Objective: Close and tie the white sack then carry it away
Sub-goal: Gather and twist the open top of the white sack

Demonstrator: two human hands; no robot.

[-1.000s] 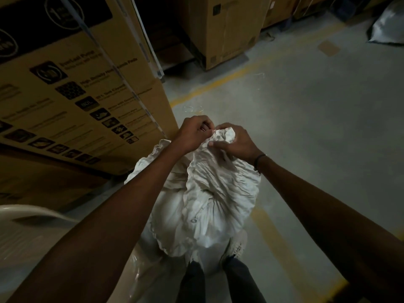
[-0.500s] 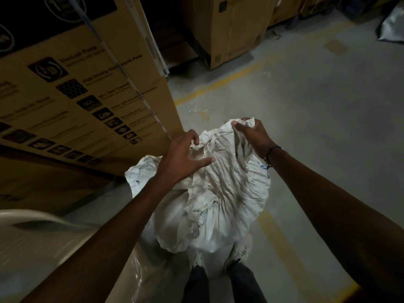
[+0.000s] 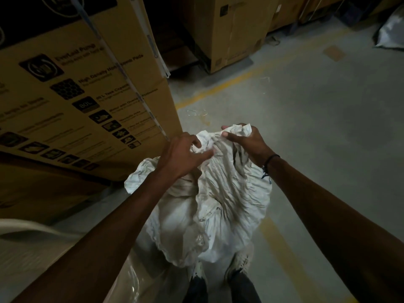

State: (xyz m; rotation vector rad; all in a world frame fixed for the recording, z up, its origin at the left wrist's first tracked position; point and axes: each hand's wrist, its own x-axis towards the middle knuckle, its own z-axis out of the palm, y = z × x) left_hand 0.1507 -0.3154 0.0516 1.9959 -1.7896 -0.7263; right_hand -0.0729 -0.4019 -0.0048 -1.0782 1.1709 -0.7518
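The white sack (image 3: 220,206) stands on the floor right in front of my feet, its top cloth wrinkled and gathered upward. My right hand (image 3: 247,143) grips the bunched mouth of the sack at its highest point, fingers curled round the fabric. My left hand (image 3: 181,156) lies just to the left of it on the gathered cloth, thumb and fingers closing on a fold. A loose flap of the sack hangs out to the left below my left wrist. No tie or string shows on the sack.
A tall printed cardboard box (image 3: 83,90) stands close on the left, touching the sack's side. More boxes (image 3: 236,31) line the back. Yellow floor lines (image 3: 220,88) cross the grey concrete. A pale plastic-wrapped object (image 3: 32,248) sits at lower left. A silver bag (image 3: 391,31) lies far right.
Both hands left the tight bunch, spread apart across the sack's top, then came back together; my right hand now grips the mouth higher up and my left closes on a fold beside it.
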